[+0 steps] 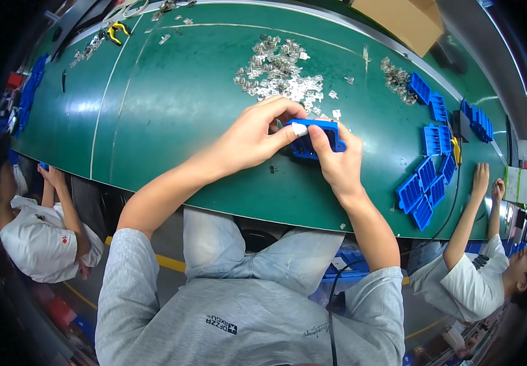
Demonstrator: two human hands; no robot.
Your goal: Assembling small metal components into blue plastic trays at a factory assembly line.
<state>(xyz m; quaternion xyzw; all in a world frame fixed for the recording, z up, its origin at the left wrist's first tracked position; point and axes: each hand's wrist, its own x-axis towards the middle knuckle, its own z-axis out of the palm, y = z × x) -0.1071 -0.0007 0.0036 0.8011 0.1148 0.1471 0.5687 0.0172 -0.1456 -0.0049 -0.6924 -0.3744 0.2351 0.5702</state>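
Observation:
Between my hands, just above the green table, is a blue plastic housing (305, 150) with open compartments. My right hand (341, 160) grips its right side, the thumb laid over the upper edge. At its left end my left hand (262, 132) is closed, with the thumb against the top edge and the fingertips partly hidden behind. A white wrap covers the tip of my left thumb. Whether the left fingers also pinch a small part cannot be made out. Beyond the hands lies a loose pile of small silvery metal pieces (280, 66).
Several blue housings (428, 174) lie along the table's right side, near a smaller metal heap (399, 80) and a black cable (451, 204). Yellow-handled pliers (115, 33) rest at the far left. A cardboard box (400, 23) stands at the back. Co-workers sit at both sides.

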